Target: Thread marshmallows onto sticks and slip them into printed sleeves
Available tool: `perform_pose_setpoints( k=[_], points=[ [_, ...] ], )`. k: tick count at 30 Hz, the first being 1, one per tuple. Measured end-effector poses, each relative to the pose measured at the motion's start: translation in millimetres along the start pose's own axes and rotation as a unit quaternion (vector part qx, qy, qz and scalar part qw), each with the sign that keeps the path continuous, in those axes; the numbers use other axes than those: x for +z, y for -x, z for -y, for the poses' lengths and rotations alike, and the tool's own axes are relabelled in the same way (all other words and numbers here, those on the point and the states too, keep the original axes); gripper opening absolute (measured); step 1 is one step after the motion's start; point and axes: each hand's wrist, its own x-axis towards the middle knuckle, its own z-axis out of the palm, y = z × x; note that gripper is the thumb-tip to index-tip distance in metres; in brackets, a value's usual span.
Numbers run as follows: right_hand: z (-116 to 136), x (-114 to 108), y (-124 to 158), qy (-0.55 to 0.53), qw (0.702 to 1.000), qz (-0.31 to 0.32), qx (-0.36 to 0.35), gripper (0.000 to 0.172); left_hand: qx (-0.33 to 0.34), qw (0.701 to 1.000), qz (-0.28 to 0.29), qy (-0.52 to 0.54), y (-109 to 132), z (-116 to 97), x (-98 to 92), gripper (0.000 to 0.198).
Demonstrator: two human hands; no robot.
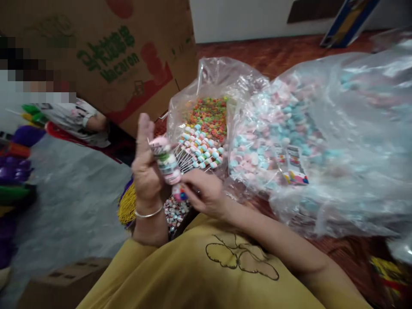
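Observation:
A wrapped marshmallow stick (169, 165) in pink, white, green and blue is tilted in front of me, in a clear bag with a printed lower end. My right hand (204, 191) pinches that printed lower end between thumb and fingers. Beside the upper part stands my left hand (146, 167), its fingers stretched upward, the pack against or near its palm. Blur hides the exact contact there. Just beyond my hands, several marshmallow sticks (201, 148) with white stems lie in a clear plastic bag.
Orange and green ring-shaped candies (207, 116) lie behind the sticks. A large clear bag (347, 128) of pink and blue marshmallows fills the right, with printed packets (294, 165). A big cardboard box (128, 56) stands behind; a person (86, 120) sits at left. Small wrapped pieces (175, 212) lie below my hands.

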Motion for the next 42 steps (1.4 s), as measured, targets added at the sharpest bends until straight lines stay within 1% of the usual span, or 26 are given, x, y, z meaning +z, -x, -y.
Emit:
perform_pose_setpoints(
  k=[1,2,4,5,7,8,10,12,13,15,16,17,18,19,21,23,24,25,26,28,31,33,35,36,39,42],
  points=[
    [-6.5,19.5,-2.0,0.043,0.996,0.071,-0.03,0.026,0.016,0.997,-0.081,-0.009,-0.6,-0.9,-17.0,0.011],
    [-13.6,38.1,-1.6,0.09,0.981,0.161,-0.053,0.03,0.018,0.986,-0.164,-0.016,-1.1,-2.3,-31.6,0.014],
    [-27.6,67.9,4.9,0.161,0.924,0.341,-0.07,0.033,0.023,0.956,-0.292,-0.029,-1.9,-6.1,-50.6,0.02],
    [-33.4,77.4,9.8,0.184,0.889,0.415,-0.055,0.033,0.035,0.94,-0.339,-0.035,-2.4,-7.8,-54.0,0.022],
    [-40.2,82.9,19.2,0.193,0.864,0.465,-0.028,0.022,0.05,0.924,-0.378,-0.035,-3.8,-9.2,-48.0,0.023],
    [-40.7,78.8,22.4,0.191,0.857,0.478,-0.016,0.016,0.056,0.921,-0.386,-0.027,-4.6,-8.6,-39.3,0.022],
    [-35.3,57.7,25.3,0.181,0.855,0.487,0.0,0.012,0.041,0.93,-0.366,0.006,-5.6,-5.9,-13.9,0.019],
    [-23.0,22.3,26.3,0.176,0.866,0.468,0.024,0.018,-0.008,0.954,-0.294,0.066,-4.8,-3.3,16.7,0.013],
    [-15.3,0.8,28.0,0.17,0.887,0.426,0.05,0.018,-0.038,0.963,-0.244,0.105,-3.4,-3.0,32.2,0.009],
    [-0.1,-45.5,36.7,0.192,0.927,0.3,0.115,0.016,-0.085,0.967,-0.148,0.187,1.5,-4.9,61.0,0.007],
    [5.8,-68.4,44.1,0.214,0.939,0.222,0.15,0.017,-0.101,0.966,-0.095,0.218,4.7,-7.1,74.0,0.008],
    [9.8,-90.0,53.1,0.245,0.941,0.138,0.189,0.02,-0.111,0.963,-0.039,0.241,8.4,-10.1,85.9,0.009],
    [11.5,-109.6,63.3,0.293,0.927,0.052,0.228,0.024,-0.12,0.958,0.017,0.258,12.3,-13.6,97.1,0.01],
    [10.8,-126.7,73.8,0.352,0.896,-0.03,0.27,0.025,-0.128,0.951,0.073,0.273,16.2,-17.6,107.6,0.011],
    [3.3,-152.4,93.0,0.47,0.798,-0.107,0.363,0.021,-0.14,0.928,0.168,0.302,23.9,-26.1,127.1,0.012],
    [-8.9,-166.9,106.9,0.55,0.701,-0.113,0.44,0.02,-0.143,0.903,0.239,0.327,30.8,-34.5,144.9,0.013],
    [-15.4,-170.7,111.5,0.566,0.671,-0.103,0.468,0.022,-0.141,0.892,0.266,0.336,33.8,-38.3,153.0,0.014],
    [-21.5,-172.6,114.8,0.57,0.657,-0.097,0.484,0.025,-0.138,0.883,0.289,0.342,36.5,-41.7,160.2,0.014],
    [-26.9,-173.2,117.1,0.565,0.657,-0.096,0.49,0.027,-0.136,0.877,0.307,0.344,38.9,-44.5,166.5,0.015],
    [-35.5,-172.3,120.3,0.535,0.683,-0.119,0.482,0.032,-0.141,0.868,0.329,0.344,42.8,-48.5,175.9,0.015],
    [-43.1,-170.7,125.0,0.461,0.735,-0.192,0.458,0.038,-0.165,0.86,0.343,0.34,47.2,-50.6,183.1,0.015],
    [-45.4,-171.8,127.9,0.423,0.749,-0.231,0.454,0.033,-0.185,0.852,0.352,0.34,49.6,-50.5,185.1,0.016],
    [-45.9,-174.5,129.3,0.418,0.752,-0.227,0.456,0.019,-0.206,0.843,0.358,0.345,51.8,-50.5,186.9,0.015],
    [-45.5,-176.2,129.3,0.43,0.75,-0.214,0.455,0.017,-0.217,0.838,0.36,0.348,52.9,-50.6,188.1,0.015],
    [-41.7,-181.9,127.4,0.504,0.733,-0.177,0.421,0.026,-0.254,0.821,0.365,0.357,56.3,-51.5,194.1,0.012],
    [-31.9,-187.0,124.6,0.586,0.71,-0.177,0.349,0.026,-0.316,0.787,0.37,0.379,59.4,-53.1,202.7,0.016]
  ],
)
